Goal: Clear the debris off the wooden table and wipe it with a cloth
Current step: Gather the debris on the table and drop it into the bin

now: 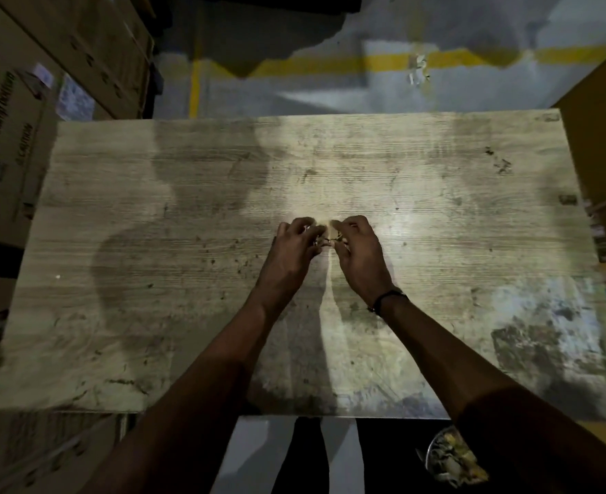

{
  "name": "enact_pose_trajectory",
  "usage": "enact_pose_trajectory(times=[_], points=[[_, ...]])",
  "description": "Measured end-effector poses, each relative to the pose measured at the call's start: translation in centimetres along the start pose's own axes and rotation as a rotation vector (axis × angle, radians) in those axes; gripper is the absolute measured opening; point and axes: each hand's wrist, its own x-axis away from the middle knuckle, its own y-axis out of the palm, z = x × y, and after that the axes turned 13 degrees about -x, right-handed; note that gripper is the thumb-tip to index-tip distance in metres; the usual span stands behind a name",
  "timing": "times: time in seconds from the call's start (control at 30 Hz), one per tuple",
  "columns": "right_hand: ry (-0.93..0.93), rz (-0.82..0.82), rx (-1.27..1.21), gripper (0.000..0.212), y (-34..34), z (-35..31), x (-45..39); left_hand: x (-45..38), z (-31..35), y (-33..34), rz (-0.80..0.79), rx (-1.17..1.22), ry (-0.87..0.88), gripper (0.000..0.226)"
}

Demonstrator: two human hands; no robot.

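The wooden table (123, 215) fills the head view, stained and dusty, with small dark specks scattered over it. My left hand (290, 251) and my right hand (360, 254) meet at the table's middle, fingers curled inward around a small clump of debris (328, 239) gathered between them. Only a sliver of that clump shows between the fingertips. More dark crumbs (497, 162) lie near the far right corner. A dark band circles my right wrist. No cloth is in view.
Cardboard boxes (12, 112) stack along the left side and another box (600, 137) stands at the right. A round container (451, 454) holding scraps sits on the floor below the table's near edge. Grey floor with yellow lines lies beyond the far edge.
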Motion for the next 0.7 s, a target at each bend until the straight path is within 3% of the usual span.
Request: enact_pose_trajectory(times=[0.27, 0.4, 0.7], points=[[0.015, -0.083, 0.065, 0.035, -0.2, -0.4, -0.3, 1.0, 1.3, 0.6, 0.057, -0.045, -0.096, 0.029], [0.048, -0.072, 0.051, 0.044, -0.3, -1.0, -0.3, 0.4, 1.2, 0.5, 0.077, -0.113, -0.062, 0.023], [0.042, -0.049, -0.037, 0.038, -0.1, -0.7, -0.2, -0.5, 0.5, 0.7, 0.143, -0.200, 0.051, 0.010]])
